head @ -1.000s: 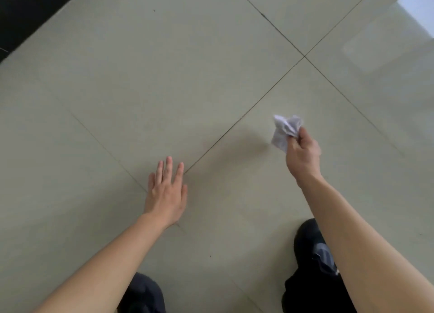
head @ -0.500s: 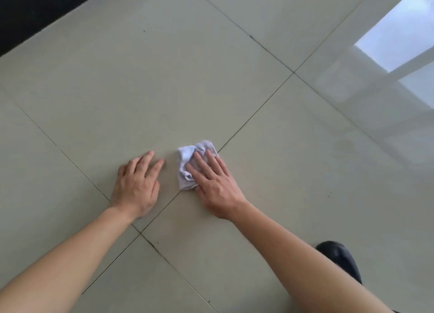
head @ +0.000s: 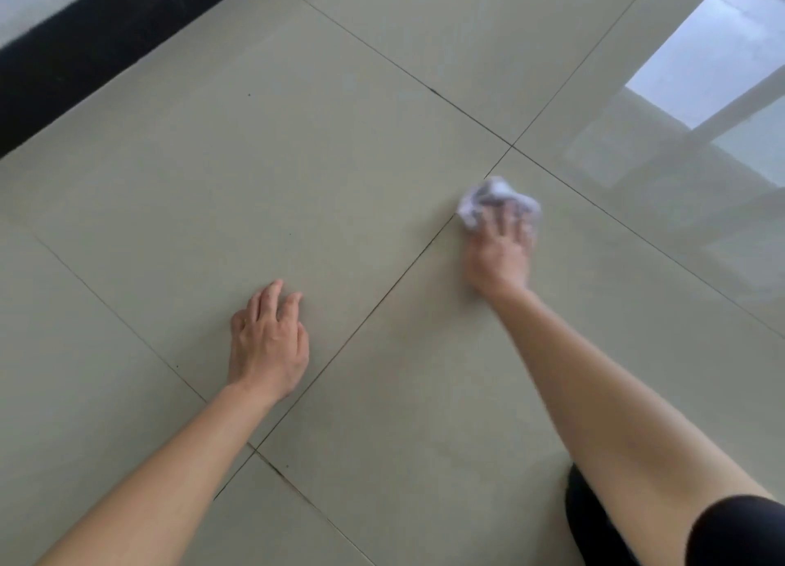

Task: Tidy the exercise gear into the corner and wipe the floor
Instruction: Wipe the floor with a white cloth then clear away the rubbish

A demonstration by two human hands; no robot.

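A crumpled white cloth (head: 488, 196) lies on the pale tiled floor (head: 297, 174), close to where the tile seams cross. My right hand (head: 499, 253) presses flat on the cloth with straight fingers, blurred by motion; part of the cloth is hidden under the fingers. My left hand (head: 267, 340) rests on the floor to the left with fingers loosely spread and holds nothing. No exercise gear is in view.
A black skirting strip (head: 97, 43) runs along the wall at the upper left. A bright window reflection (head: 718, 60) shines on the tiles at the upper right. A dark-clothed leg (head: 594, 519) shows at the bottom right.
My right hand brought the cloth down to the floor beside my left hand, then slid it away to the right and forward. My left hand stayed planted on the floor.
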